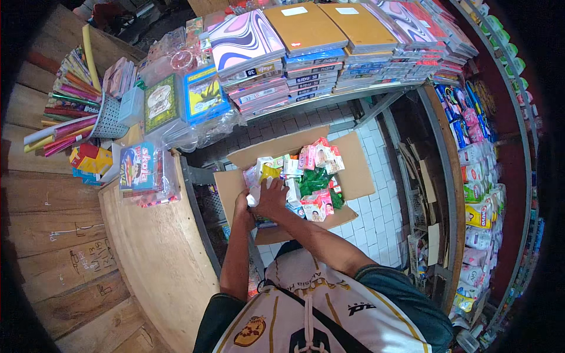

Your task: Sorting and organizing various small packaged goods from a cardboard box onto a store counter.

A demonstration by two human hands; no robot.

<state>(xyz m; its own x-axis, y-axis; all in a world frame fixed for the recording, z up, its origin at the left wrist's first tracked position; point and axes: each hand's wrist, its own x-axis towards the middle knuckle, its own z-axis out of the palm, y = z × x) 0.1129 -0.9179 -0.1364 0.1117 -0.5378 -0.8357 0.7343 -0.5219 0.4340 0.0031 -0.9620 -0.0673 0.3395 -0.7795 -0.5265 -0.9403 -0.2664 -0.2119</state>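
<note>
An open cardboard box (362, 183) in front of me holds a mix of small packaged goods. At its left side, my left hand (242, 203) grips the edge of a white pack (253, 197). My right hand (271, 199) lies over the same pack with its fingers spread; its palm side is hidden. Just beyond those fingers is a yellow pack (270, 171). Pink-and-white Giv soap boxes (313, 208) stand at the near right inside the box. A green plastic bag (314, 182) lies crumpled in the middle, below more soap boxes (323, 154).
Stacked notebooks (304, 66) line the counter at the back. A wooden tabletop (154, 247) curves along my left, bearing wrapped books (143, 170). Rolled wrapping paper fills a lattice basket (112, 117). To the right, shelves carry packaged toiletries (476, 216) above a white tiled floor (375, 229).
</note>
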